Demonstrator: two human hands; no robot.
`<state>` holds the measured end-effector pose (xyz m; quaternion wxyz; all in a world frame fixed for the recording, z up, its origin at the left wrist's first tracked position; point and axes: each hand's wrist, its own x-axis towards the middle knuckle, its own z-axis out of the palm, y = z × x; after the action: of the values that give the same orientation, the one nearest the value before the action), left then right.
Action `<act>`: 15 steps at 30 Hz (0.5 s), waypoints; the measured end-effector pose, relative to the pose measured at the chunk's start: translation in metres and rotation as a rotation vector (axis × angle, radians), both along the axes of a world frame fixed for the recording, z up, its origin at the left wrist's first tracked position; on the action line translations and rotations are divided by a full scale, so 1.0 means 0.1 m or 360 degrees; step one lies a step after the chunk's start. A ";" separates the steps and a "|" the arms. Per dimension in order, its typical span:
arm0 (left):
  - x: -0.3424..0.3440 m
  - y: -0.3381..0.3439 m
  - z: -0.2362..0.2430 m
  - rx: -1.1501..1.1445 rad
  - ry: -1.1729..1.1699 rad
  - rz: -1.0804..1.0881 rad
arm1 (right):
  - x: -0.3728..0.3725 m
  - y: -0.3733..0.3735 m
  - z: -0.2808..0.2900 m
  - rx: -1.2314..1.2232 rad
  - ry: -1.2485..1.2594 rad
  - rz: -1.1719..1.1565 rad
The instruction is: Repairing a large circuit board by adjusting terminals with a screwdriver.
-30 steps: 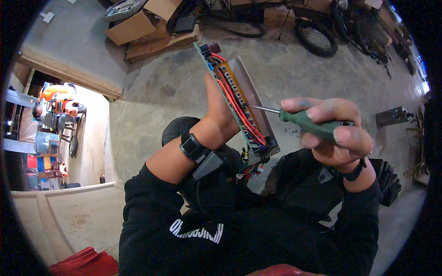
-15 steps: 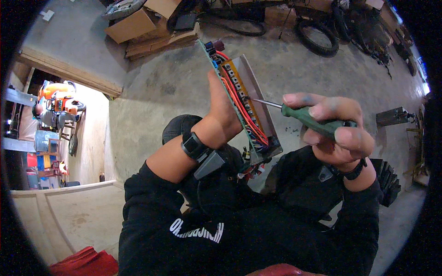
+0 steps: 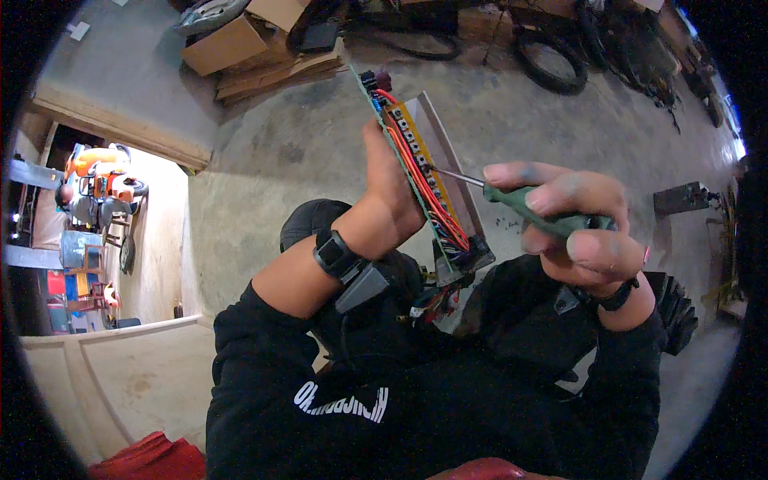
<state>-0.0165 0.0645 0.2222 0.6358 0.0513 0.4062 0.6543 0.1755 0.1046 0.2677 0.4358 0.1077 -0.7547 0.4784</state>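
My left hand point(image 3: 390, 184) is closed behind a circuit board assembly point(image 3: 415, 152), holding it up at a tilt; most of its fingers are hidden by the board. Red wires run along the green board beside a yellow strip with a row of small screws or mounted parts, and a grey metal plate flanks the far side. In my right hand point(image 3: 580, 216) is a screwdriver point(image 3: 528, 210) with a green handle, gripped between thumb and fingers. Its metal shaft points left, and the tip meets the row on the yellow strip about midway along. Loose wires point(image 3: 440, 302) hang below the assembly.
Cardboard boxes point(image 3: 228, 44) lie at the far left, and bicycle tyres point(image 3: 552, 62) at the far right. A grey metal box point(image 3: 680, 199) sits on the concrete floor to the right. Through a doorway at left stands an orange motorbike point(image 3: 100, 172). Red cloth point(image 3: 152, 458) lies lower left.
The board assembly has turned slightly in my left hand. My right hand and the screwdriver have shifted a little to the left, the tip staying at the strip.
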 end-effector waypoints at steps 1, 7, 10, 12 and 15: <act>-0.01 0.01 -0.03 -0.0023 -0.0035 -0.0054 | 0.01 0.01 0.02 0.0034 -0.0034 -0.0007; -0.08 0.00 -0.22 -0.0067 -0.0165 -0.0198 | 0.05 0.04 0.09 0.0154 -0.0191 -0.0018; -0.05 -0.03 -0.18 -0.0112 -0.0179 -0.0208 | 0.08 0.05 0.12 0.0193 -0.0260 -0.0013; -0.04 -0.03 -0.15 -0.0128 -0.0145 -0.0195 | 0.09 0.06 0.14 0.0195 -0.0313 0.0002; -0.05 -0.04 -0.14 -0.0115 -0.0117 -0.0175 | 0.10 0.07 0.14 0.0184 -0.0355 0.0007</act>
<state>-0.0216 0.0607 0.2083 0.6866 0.0266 0.4025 0.6049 0.1853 0.1113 0.2821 0.3411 0.0806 -0.8246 0.4441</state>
